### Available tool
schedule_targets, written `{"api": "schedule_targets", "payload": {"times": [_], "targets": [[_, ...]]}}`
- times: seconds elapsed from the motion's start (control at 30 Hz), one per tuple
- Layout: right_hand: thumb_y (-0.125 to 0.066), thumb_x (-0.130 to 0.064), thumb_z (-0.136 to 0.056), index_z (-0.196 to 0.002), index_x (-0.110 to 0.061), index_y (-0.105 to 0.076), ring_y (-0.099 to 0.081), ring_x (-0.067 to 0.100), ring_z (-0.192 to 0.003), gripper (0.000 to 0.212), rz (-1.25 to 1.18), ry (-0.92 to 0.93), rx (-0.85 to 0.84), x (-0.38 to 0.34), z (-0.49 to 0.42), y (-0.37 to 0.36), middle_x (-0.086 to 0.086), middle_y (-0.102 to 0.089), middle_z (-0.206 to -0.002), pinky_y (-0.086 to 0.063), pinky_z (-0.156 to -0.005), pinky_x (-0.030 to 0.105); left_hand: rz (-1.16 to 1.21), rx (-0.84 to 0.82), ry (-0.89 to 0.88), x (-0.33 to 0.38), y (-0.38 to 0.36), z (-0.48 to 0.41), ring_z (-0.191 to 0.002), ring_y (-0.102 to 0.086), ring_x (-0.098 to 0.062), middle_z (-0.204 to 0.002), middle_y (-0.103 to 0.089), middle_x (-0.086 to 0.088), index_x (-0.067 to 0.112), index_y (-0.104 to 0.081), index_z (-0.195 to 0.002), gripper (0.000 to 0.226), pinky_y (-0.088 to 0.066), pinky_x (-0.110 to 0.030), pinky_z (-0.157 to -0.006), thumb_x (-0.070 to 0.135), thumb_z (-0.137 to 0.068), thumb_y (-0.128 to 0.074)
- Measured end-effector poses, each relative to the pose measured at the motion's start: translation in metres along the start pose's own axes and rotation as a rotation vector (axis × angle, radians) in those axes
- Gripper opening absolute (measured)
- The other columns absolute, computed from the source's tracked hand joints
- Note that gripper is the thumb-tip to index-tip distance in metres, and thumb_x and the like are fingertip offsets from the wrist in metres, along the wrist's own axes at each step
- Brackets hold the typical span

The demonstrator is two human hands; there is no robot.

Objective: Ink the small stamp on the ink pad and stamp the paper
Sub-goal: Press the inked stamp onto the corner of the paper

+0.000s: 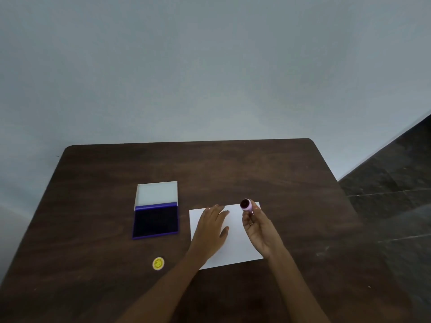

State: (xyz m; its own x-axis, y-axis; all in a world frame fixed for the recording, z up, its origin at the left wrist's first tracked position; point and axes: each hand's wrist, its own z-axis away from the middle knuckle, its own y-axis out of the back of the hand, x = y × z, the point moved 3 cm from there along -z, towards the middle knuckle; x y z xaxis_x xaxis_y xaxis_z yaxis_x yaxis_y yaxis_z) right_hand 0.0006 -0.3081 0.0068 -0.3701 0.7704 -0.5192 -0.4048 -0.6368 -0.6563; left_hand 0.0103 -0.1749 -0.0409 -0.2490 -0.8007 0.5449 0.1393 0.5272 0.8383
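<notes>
A small pink round stamp is pinched in the fingertips of my right hand, lifted over the far right corner of the white paper, its dark face tilted up toward me. My left hand lies flat, fingers spread, on the paper's left half. To the left of the paper the blue ink pad lies open on the table, its white lid folded back behind the dark pad.
The dark wooden table ends at a pale wall behind and a dark tiled floor on the right. A small yellow round cap lies near the front, left of my left forearm.
</notes>
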Motion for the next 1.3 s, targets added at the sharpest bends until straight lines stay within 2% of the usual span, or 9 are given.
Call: {"api": "schedule_targets", "payload": {"times": [0.17,0.3,0.4,0.5,0.57,0.7,0.83,0.93,1.3], "targets": [[-0.064,-0.017,-0.081,-0.091,-0.008,-0.07,-0.071,0.017,-0.077,0.014,0.336,0.078,0.132,-0.039,-0.013,0.029,0.006,-0.075,-0.082,-0.057,-0.065,0.025,0.021,-0.024,0.03,0.023,-0.027,-0.024,-0.142,-0.016,-0.017,-0.154,-0.019,0.0,0.023,-0.024,-0.14,0.063,-0.001,-0.031,-0.115,0.047,-0.087,-0.048],[-0.064,-0.013,-0.081,-0.091,-0.014,-0.067,-0.068,0.016,-0.083,0.01,0.75,0.316,0.278,-0.068,-0.019,0.045,0.004,-0.072,-0.089,-0.053,-0.065,0.016,-0.024,-0.057,0.043,0.032,-0.046,-0.033,-0.143,-0.007,-0.017,-0.156,-0.01,0.002,0.024,-0.012,-0.142,0.076,0.011,-0.032,-0.111,0.059,-0.083,-0.042],[-0.069,-0.018,-0.079,-0.092,-0.011,-0.068,-0.064,0.019,-0.086,0.015,1.101,0.415,0.301,-0.074,-0.026,0.049,0.009,-0.071,-0.092,-0.049,-0.067,0.017,-0.078,-0.092,0.062,0.033,-0.055,-0.036,-0.143,-0.002,-0.018,-0.156,-0.003,0.002,0.025,-0.003,-0.143,0.083,0.018,-0.035,-0.108,0.067,-0.079,-0.036],[-0.066,-0.01,-0.081,-0.097,-0.006,-0.066,-0.06,0.017,-0.084,0.017,1.315,0.506,0.278,-0.072,-0.032,0.045,0.014,-0.07,-0.097,-0.046,-0.072,0.016,-0.123,-0.122,0.067,0.032,-0.061,-0.035,-0.143,0.001,-0.018,-0.157,0.001,0.002,0.024,0.005,-0.143,0.09,0.024,-0.035,-0.105,0.072,-0.076,-0.033],[-0.065,-0.006,-0.081,-0.102,-0.002,-0.064,-0.058,0.015,-0.082,0.022,1.375,0.517,0.26,-0.068,-0.037,0.04,0.017,-0.069,-0.1,-0.046,-0.074,0.019,-0.137,-0.124,0.066,0.031,-0.062,-0.033,-0.143,0.0,-0.017,-0.157,0.001,0.002,0.023,0.006,-0.142,0.093,0.022,-0.037,-0.107,0.074,-0.075,-0.032],[-0.065,-0.012,-0.082,-0.096,-0.002,-0.065,-0.057,0.015,-0.078,0.017,1.436,0.524,0.238,-0.06,-0.046,0.032,0.017,-0.069,-0.098,-0.042,-0.065,0.011,-0.147,-0.108,0.049,0.033,-0.062,-0.031,-0.143,-0.005,-0.017,-0.156,-0.005,0.001,0.022,0.001,-0.143,0.095,0.017,-0.041,-0.11,0.077,-0.072,-0.03],[-0.063,-0.009,-0.083,-0.094,-0.001,-0.065,-0.062,0.024,-0.087,0.014,1.54,0.558,0.178,-0.055,-0.051,0.026,0.019,-0.069,-0.1,-0.053,-0.079,0.033,-0.134,-0.095,0.041,0.034,-0.06,-0.032,-0.143,-0.01,-0.019,-0.156,-0.01,0.0,0.022,-0.006,-0.143,0.095,0.013,-0.045,-0.111,0.078,-0.071,-0.033],[-0.062,-0.007,-0.083,-0.098,0.0,-0.064,-0.061,0.029,-0.095,0.016,1.619,0.522,0.146,-0.05,-0.053,0.025,0.02,-0.067,-0.105,-0.051,-0.09,0.043,-0.128,-0.083,0.035,0.034,-0.059,-0.033,-0.142,-0.015,-0.021,-0.155,-0.015,-0.002,0.021,-0.011,-0.143,0.095,0.009,-0.049,-0.112,0.076,-0.071,-0.036],[-0.061,-0.008,-0.084,-0.101,-0.001,-0.064,-0.058,0.028,-0.101,0.019,1.741,0.497,0.131,-0.048,-0.058,0.028,0.017,-0.066,-0.112,-0.045,-0.093,0.034,-0.134,-0.079,0.041,0.032,-0.064,-0.033,-0.142,-0.015,-0.021,-0.155,-0.015,0.0,0.023,-0.012,-0.143,0.095,0.009,-0.047,-0.112,0.078,-0.069,-0.033]]}}
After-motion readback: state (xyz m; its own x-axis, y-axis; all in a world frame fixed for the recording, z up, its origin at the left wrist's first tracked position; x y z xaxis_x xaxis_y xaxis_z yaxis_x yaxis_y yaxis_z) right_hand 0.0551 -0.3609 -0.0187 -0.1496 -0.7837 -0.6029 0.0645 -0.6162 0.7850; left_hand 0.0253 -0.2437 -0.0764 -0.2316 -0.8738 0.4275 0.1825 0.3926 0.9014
